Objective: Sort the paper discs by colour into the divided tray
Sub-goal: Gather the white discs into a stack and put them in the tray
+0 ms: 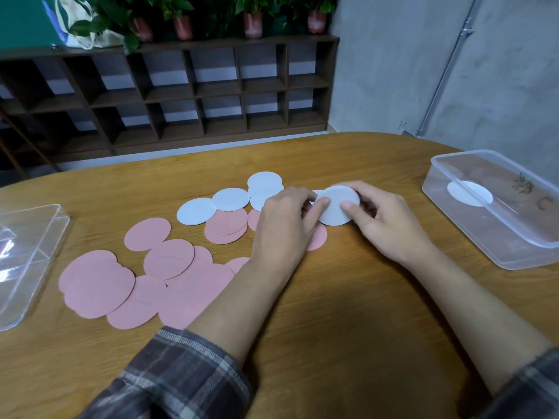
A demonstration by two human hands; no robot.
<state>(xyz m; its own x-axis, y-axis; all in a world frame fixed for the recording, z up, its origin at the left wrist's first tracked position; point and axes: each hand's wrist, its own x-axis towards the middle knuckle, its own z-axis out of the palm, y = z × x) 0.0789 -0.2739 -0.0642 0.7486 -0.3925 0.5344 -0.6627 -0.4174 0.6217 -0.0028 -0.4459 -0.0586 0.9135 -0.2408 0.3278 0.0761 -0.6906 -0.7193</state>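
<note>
Pinching a small stack of white discs point(337, 205) between left hand point(287, 225) and right hand point(384, 220), thumbs pressing on top, probably squaring thin, slippery paper edges before moving them. Lying loose toward the desk's point(348, 313) far middle: more white discs point(230, 199), flat and matte. Spreading toward the left edge: overlapping pink discs point(96, 282). Waiting at the right edge, a clear plastic tray point(499, 258) already holding one white disc point(470, 193). Sitting at the left edge, another clear tray point(30, 261).

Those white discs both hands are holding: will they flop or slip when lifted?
Probably stiff enough: the white discs look flat between the left hand and right hand. Likely light, being thin paper. Stacked, they may slide apart.
</note>
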